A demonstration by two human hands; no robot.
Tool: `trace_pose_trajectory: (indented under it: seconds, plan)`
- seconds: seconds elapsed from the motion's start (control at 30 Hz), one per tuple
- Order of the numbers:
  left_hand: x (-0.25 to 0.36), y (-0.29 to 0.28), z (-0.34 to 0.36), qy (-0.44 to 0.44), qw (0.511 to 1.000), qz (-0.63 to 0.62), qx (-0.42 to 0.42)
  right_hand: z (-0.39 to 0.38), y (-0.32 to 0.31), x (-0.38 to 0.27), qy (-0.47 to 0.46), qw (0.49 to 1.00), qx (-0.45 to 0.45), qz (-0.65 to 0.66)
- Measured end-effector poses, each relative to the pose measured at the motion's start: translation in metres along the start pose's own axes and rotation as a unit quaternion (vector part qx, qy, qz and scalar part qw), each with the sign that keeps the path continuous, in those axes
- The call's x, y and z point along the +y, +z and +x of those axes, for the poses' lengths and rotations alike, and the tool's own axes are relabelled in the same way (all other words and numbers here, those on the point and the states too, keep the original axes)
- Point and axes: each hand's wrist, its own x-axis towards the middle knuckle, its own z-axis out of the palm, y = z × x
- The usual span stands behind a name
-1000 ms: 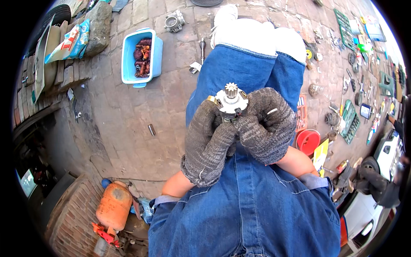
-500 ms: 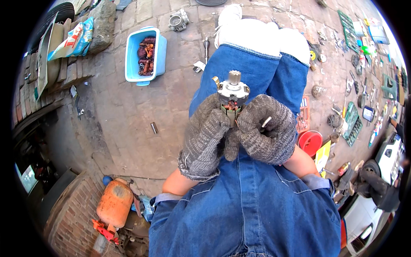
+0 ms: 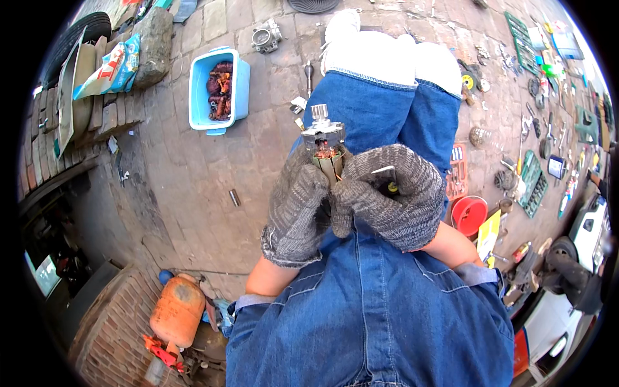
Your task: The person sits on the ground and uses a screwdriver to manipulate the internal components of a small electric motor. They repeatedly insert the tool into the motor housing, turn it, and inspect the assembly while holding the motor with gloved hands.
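A small electric motor (image 3: pixel 326 137) with a toothed metal gear on top and copper windings showing below is held in front of my lap. My left hand (image 3: pixel 293 200), in a grey knit glove, wraps round its lower body from the left. My right hand (image 3: pixel 393 193), gloved alike, is closed against the motor's right side. A thin, pale metal rod (image 3: pixel 383 169) sticks out of the right fist; its other end is hidden in the glove. The motor stands nearly upright, tilted a little left. Its bottom is covered by my fingers.
A blue tub (image 3: pixel 242 90) of copper-coloured coils stands ahead left. On the ground lie a screwdriver (image 3: pixel 309 77), a metal cylinder (image 3: pixel 234 197) and a metal housing (image 3: pixel 265 37). Tools and a red bucket (image 3: pixel 469 215) spread along the right. An orange tank (image 3: pixel 178 311) sits lower left.
Both hands have shifted slightly left with the motor, whose top now leans left. My right fingers have moved a little over its windings, and the thin rod has turned flatter.
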Motion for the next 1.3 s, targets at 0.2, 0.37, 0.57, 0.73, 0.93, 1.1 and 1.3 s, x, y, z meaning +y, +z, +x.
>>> trace_pose_trajectory:
  seconds: [0.2,0.37,0.57,0.73,0.93,1.1,1.3]
  plan:
    - [0.003,0.007,0.003,0.067,0.991,0.109,0.036,0.006,-0.003,0.001,-0.008,0.999,-0.041,0.004]
    - [0.0,0.003,-0.003,0.021,0.999,0.009,0.048,0.009,-0.01,0.007,-0.133,0.986,-0.096,-0.04]
    - [0.001,0.01,-0.002,-0.048,0.995,-0.081,-0.015,0.008,-0.022,0.017,-0.08,0.986,-0.134,0.056]
    - [-0.004,0.01,0.002,-0.045,0.997,-0.047,-0.027,0.007,-0.025,0.016,0.046,0.976,-0.134,0.164]
    - [-0.003,0.002,0.008,0.045,0.997,-0.068,0.016,0.005,-0.031,0.018,0.157,0.912,0.012,0.378]
    - [0.004,0.013,0.008,0.072,0.993,0.057,0.067,0.01,-0.025,0.003,0.119,0.977,-0.038,0.171]
    - [0.003,0.01,0.01,0.074,0.992,0.065,0.078,0.006,-0.02,0.007,0.076,0.99,-0.05,0.105]
